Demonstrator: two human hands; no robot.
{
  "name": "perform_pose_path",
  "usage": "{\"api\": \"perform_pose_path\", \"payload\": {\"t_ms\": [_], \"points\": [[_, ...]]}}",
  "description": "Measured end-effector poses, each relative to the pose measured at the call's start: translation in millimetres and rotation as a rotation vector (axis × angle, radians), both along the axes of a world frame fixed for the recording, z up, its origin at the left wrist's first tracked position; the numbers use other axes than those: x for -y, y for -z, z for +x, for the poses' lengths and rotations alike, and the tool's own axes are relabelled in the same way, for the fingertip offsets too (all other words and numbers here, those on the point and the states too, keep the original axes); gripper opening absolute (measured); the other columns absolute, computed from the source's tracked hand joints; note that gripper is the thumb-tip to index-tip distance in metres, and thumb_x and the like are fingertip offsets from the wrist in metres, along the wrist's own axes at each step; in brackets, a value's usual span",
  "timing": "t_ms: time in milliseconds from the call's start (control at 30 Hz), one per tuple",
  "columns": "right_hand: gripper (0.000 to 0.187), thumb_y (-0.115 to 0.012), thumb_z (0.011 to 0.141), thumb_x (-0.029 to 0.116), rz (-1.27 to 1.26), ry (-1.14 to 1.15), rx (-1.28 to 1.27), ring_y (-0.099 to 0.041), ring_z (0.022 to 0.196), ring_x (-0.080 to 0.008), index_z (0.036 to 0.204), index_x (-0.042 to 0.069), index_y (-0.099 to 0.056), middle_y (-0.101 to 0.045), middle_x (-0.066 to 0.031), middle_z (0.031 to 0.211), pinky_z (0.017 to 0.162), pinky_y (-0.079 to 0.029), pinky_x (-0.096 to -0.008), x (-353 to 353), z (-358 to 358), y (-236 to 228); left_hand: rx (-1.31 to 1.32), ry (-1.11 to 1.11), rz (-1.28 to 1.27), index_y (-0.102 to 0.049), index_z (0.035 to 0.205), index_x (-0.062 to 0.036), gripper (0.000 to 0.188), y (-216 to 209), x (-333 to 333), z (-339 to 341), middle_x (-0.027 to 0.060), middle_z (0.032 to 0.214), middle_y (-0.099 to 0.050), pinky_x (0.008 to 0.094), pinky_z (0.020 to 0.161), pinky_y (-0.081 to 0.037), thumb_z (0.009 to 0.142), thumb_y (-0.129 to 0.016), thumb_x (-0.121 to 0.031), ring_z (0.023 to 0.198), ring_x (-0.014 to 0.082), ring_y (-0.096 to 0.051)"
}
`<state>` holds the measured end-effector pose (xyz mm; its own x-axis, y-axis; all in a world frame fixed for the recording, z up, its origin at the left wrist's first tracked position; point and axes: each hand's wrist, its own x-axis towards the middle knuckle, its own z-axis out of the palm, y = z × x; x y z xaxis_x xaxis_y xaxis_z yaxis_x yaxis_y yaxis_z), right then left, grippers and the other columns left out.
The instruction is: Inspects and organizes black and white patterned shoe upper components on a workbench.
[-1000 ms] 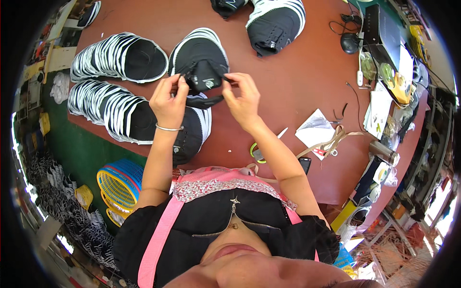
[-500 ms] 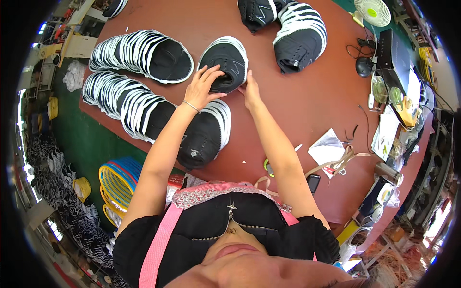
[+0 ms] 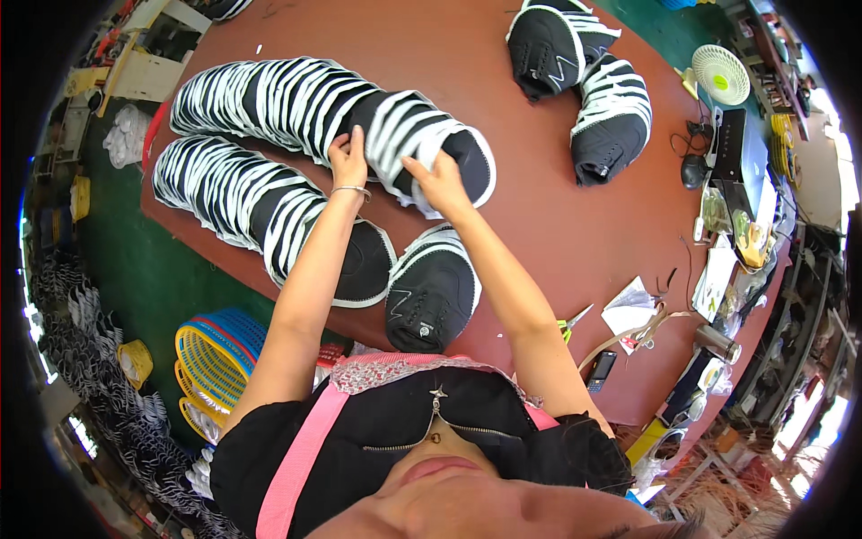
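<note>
Black shoe uppers with white edges lie nested in long striped rows on a red-brown table. My left hand is closed on the far row of shoe uppers, near its right part. My right hand grips the near side of a nested bundle of shoe uppers at that row's right end. Some fingertips are hidden behind the uppers. A second row of shoe uppers lies nearer, beneath my left forearm. Just below my right hand rests a laced shoe upper, toe pointing away from me.
More shoe uppers curve in a pile at the far right. A small fan, a phone, scissors and papers are along the right. Plastic baskets stand on the floor at the left.
The shoe uppers in my hands have tipped over, from laced front up to striped edges up, against the far row's end. My right hand has moved onto their near side. The view has shifted.
</note>
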<state>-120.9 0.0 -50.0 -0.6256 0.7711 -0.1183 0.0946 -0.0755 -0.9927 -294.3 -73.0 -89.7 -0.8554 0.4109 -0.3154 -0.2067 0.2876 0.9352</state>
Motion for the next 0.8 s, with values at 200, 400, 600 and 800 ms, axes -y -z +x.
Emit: {"api": "perform_pose_path", "payload": {"t_ms": [200,400,600,800], "points": [[0.033,-0.07,0.095,0.017,-0.015,-0.029,-0.034,-0.067,0.102,-0.0179,0.118,-0.007,-0.067,-0.075,-0.0136,0.111,0.093,-0.052,-0.0351,-7,-57,20,-0.07,0.149,-0.139,-0.035,0.152,0.0107,0.068,-36,13,9,0.0306,0.145,-0.053,0.0368,0.11,-0.042,0.104,-0.057,-0.033,0.133,0.0338,-0.054],[0.052,-0.076,0.092,0.042,-0.095,0.109,0.224,-0.072,0.085,-0.0169,0.109,-0.007,-0.067,-0.075,-0.0161,0.093,0.075,-0.056,-0.0327,-4,20,-16,-0.462,0.96,0.021,-0.063,0.124,-0.0016,0.04,-124,137,92,0.0218,0.131,-0.062,0.0426,0.106,-0.046,0.09,-0.075,-0.019,0.125,0.0402,-0.058],[0.044,-0.06,0.102,0.045,-0.602,0.536,0.39,-0.064,0.098,-0.0189,0.128,0.009,-0.059,-0.069,-0.0076,0.112,0.083,-0.05,-0.0352,96,212,67,-0.812,1.211,-0.083,-0.067,0.114,-0.0093,0.053,-128,254,147,0.0159,0.137,-0.056,0.0478,0.101,-0.049,0.07,-0.09,-0.029,0.123,0.0386,-0.058],[0.07,-0.051,0.103,0.056,-1.119,0.328,0.019,-0.05,0.137,-0.027,0.15,0.004,-0.048,-0.052,-0.0151,0.152,0.115,-0.033,-0.043,150,212,26,-0.729,1.063,-0.055,-0.067,0.099,-0.009,0.045,-81,236,170,0.021,0.149,-0.044,0.0515,0.106,-0.044,0.068,-0.092,-0.031,0.132,0.0455,-0.046]]}}
